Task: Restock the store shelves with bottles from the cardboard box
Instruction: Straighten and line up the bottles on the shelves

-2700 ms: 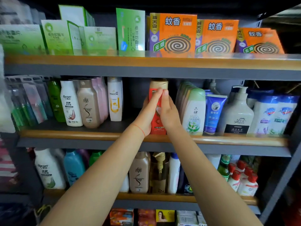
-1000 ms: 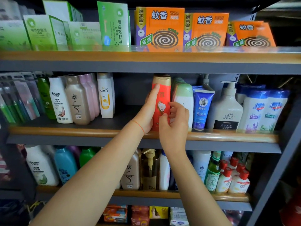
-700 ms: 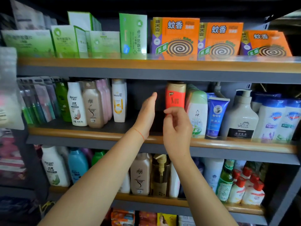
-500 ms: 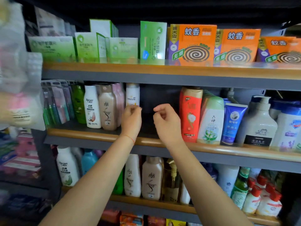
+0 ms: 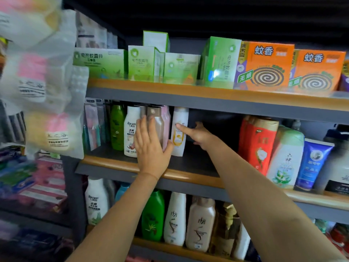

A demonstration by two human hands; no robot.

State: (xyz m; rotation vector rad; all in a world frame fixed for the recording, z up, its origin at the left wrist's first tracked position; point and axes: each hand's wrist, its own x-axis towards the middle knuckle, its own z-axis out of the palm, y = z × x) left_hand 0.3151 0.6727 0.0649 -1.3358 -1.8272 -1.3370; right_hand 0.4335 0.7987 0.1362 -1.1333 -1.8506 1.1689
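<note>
On the middle shelf (image 5: 120,165), going from the left, the left hand (image 5: 150,146) lies flat with straight fingers (image 5: 145,127) spread over the fronts of the bottles there — a white Rocien bottle (image 5: 130,133) partly under the fingertips and a brown bottle (image 5: 157,121) under the palm, with pink ones just behind. It presses rather than grips. Just right of that hand's thumb stands a white bottle with a yellow label (image 5: 179,132), upright, cap up, long axis vertical, label facing out. The right hand (image 5: 198,134) reaches past it into the dark gap, its thumb touching the bottle's front face; the other fingers go behind the bottle, and I cannot tell whether they curl round it. Further right, well apart from both hands, a red bottle (image 5: 261,140) stands upright with its gold cap up, touching a green-and-white bottle (image 5: 285,157). The step looks like closing up the row: it would go best with the flat hand bracing the group while the white bottle slides along the shelf, base kept down so nothing tips — the tall, narrow bottles could topple like dominoes. No cardboard box is in view.
</note>
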